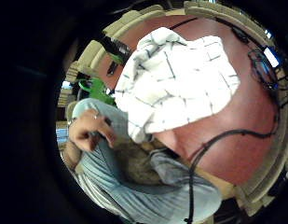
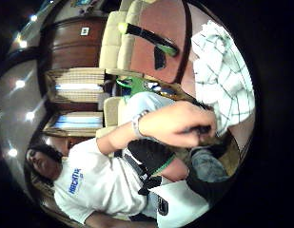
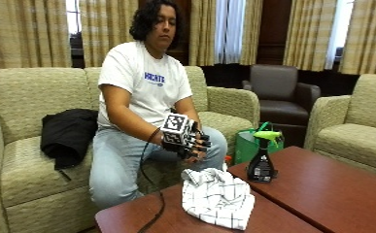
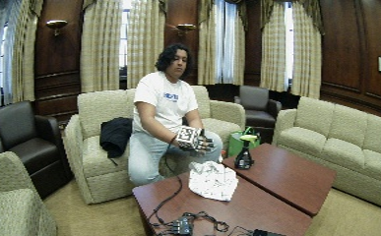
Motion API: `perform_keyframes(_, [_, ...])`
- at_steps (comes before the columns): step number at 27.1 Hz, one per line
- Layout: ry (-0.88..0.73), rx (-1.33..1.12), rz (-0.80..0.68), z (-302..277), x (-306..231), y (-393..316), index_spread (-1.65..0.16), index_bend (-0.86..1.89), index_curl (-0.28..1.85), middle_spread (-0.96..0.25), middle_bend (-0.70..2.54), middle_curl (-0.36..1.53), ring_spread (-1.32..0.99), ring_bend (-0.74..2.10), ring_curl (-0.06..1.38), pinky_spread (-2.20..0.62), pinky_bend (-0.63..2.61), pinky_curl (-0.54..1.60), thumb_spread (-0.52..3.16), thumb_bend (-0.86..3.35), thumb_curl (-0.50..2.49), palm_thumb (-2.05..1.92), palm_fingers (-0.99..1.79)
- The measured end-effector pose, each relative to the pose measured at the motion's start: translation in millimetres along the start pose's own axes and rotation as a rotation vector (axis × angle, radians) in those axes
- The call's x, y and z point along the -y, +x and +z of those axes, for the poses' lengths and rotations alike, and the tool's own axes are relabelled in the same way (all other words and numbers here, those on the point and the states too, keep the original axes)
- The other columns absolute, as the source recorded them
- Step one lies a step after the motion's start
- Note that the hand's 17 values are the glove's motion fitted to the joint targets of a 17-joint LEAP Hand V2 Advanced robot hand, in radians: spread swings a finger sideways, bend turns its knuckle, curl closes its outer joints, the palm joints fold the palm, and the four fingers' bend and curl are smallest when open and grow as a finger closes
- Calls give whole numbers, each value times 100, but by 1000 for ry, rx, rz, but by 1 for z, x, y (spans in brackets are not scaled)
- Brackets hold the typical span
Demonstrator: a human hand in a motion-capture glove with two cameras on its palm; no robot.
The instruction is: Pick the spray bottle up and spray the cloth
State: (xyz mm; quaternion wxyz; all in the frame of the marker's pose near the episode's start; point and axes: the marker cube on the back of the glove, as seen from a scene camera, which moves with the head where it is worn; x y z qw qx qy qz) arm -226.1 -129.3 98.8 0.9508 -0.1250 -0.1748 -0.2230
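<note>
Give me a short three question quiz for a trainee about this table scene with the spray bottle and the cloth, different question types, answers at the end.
1. True or false: the gloved right hand already grips the spray bottle.
2. Multiple choice: where does the checked cloth lie? A) on the sofa B) on the table, at the edge nearest the person C) draped over the bottle
3. Fill in: the bottle stands ____ on the table, apart from the cloth.

Key
1. False: the hand is above the person's lap, away from the bottle.
2. B
3. upright
</note>
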Motion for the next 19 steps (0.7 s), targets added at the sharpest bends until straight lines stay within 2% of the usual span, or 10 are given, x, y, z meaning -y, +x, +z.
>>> perform_keyframes(4, [-42, -205, 4, -10, -30, -4, -44, 17, 24, -21, 22, 34, -16, 29, 31, 20, 32, 34, 83, -4, 37, 36, 13])
perform_keyframes(8, [-42, -351, 1, -44, -46, 7, -44, 17, 26, -22, 20, 33, -16, 28, 30, 20, 32, 34, 84, -3, 36, 36, 14])
perform_keyframes(19, [-8, -424, -24, -63, -83, 3, -46, 15, 26, -22, 18, 33, -16, 25, 30, 20, 36, 35, 86, -4, 35, 36, 16])
